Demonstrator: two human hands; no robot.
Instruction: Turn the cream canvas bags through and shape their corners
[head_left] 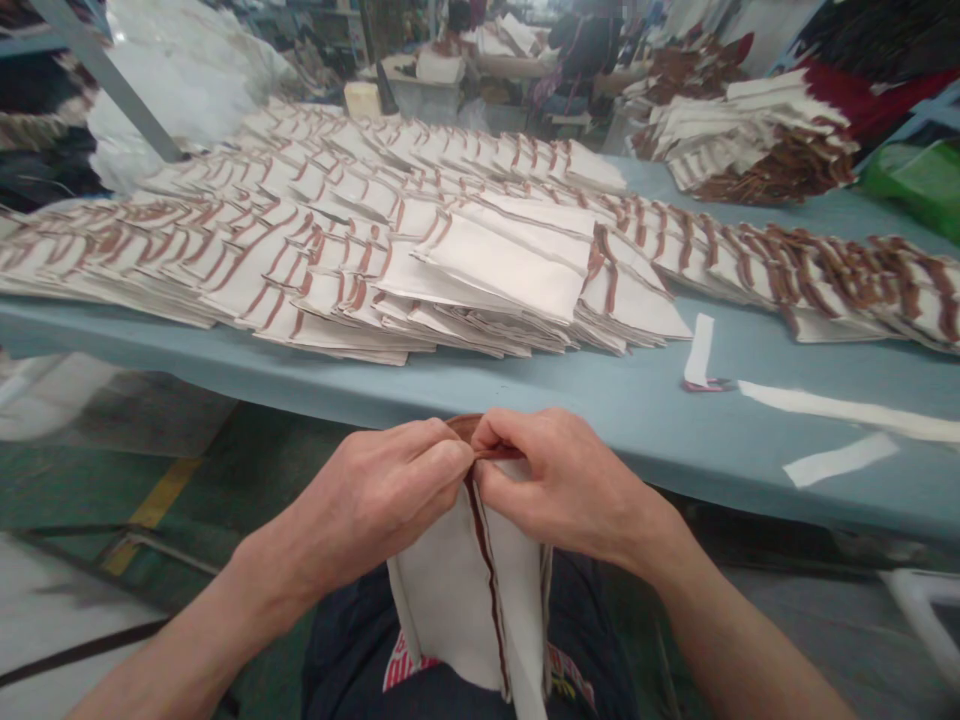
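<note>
Head view: 2 bare hands meet over the wearer's lap, just in front of the near edge of a blue bench [585, 385]. Between them hangs a white fabric piece [442, 590], held upright by its top, with its lower part in front of the wearer's dark clothing [345, 640]. The fingers of the left hand [409, 485] are clamped on the top of the piece, and the fingers of the right hand [551, 480] pinch the brown edging [466, 425] just beside them; the fingertips of the 2 hands are close together, and whether they touch is hard to tell. A dark brown seam [487, 580] runs down the face of the piece below the fingers.

On the bench, overlapping rows of white pieces with brown edges [510, 260] spread from the left side to the right. Right of the hands lie 3 white strips: a short strip [700, 350] over a small purplish object [709, 385] too blurred to identify, a long strip [847, 408], and another short strip [840, 460] nearer the bench's front edge. Farther back sit a white-and-brown pile [750, 140] and, at the right, something green [915, 185]. Crumpled translucent plastic [180, 80] stands at the upper left.
</note>
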